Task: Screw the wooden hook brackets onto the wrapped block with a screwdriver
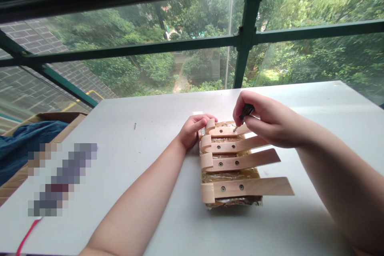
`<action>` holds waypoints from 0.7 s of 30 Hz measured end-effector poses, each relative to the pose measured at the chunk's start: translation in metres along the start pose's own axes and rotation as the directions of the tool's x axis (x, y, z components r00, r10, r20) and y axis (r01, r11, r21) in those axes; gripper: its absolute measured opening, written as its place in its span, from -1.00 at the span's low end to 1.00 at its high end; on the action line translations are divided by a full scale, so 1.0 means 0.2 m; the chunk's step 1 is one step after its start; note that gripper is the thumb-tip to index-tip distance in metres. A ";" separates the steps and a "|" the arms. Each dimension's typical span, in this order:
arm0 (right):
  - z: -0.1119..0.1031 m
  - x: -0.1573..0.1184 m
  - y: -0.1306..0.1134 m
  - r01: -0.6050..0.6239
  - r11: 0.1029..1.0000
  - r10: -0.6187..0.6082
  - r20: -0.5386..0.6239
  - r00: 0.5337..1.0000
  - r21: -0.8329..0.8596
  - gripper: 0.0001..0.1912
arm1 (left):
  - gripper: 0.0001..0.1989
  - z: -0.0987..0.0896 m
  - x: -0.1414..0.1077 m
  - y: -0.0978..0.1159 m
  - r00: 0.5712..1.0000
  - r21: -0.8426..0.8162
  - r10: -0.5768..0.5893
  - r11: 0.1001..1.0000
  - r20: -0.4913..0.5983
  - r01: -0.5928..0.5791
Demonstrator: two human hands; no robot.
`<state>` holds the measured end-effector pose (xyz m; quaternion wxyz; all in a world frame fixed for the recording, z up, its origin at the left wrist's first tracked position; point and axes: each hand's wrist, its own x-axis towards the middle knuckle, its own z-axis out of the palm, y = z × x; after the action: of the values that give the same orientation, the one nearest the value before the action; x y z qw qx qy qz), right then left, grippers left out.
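Several pale wooden strips with curled left ends, one of them the nearest wooden strip [264, 187], lie side by side across a block wrapped in brown tape [231, 177]. Dark screw heads show in each strip. My left hand [192, 130] is closed round the far left corner of the block, its thumb by the curled end of the farthest wooden strip [225, 131]. In my right hand [264, 118] is a small screwdriver [247, 111] with a black handle, gripped between thumb and fingers. Its tip meets the right-hand screw [235, 131] of that farthest strip.
The block rests on a white table [144, 176]. A loose screw [135, 126] lies left of my hands. Farther left are a blurred-out object [64, 180] with a red cord [28, 236] and a cardboard box [75, 119] holding blue cloth. Green-framed windows stand behind the table.
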<state>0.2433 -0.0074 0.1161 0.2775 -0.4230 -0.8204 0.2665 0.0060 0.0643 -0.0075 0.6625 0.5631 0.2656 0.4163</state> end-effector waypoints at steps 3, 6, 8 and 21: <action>0.00 -0.01 -0.01 -0.017 1.000 0.017 0.009 1.000 -0.009 -0.76 | -0.58 0.01 0.00 0.00 1.000 -0.003 0.006 1.000 0.000 -0.006; -0.01 -0.01 -0.01 -0.066 0.997 0.067 0.038 0.997 -0.027 -0.83 | -0.58 0.01 0.00 0.00 1.000 -0.006 0.017 1.000 -0.003 -0.018; -0.02 -0.01 0.00 -0.090 0.995 0.091 0.033 0.995 -0.046 -0.88 | -0.58 0.01 0.00 0.00 1.000 -0.008 0.016 1.000 -0.009 -0.016; -0.05 0.00 0.00 -0.054 0.988 0.053 -0.010 0.999 -0.146 -0.87 | -0.59 0.01 0.00 0.00 1.000 -0.009 0.002 1.000 0.000 -0.002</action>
<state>0.2495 -0.0061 0.1234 0.2412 -0.4650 -0.8252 0.2116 0.0066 0.0636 -0.0064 0.6647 0.5604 0.2631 0.4181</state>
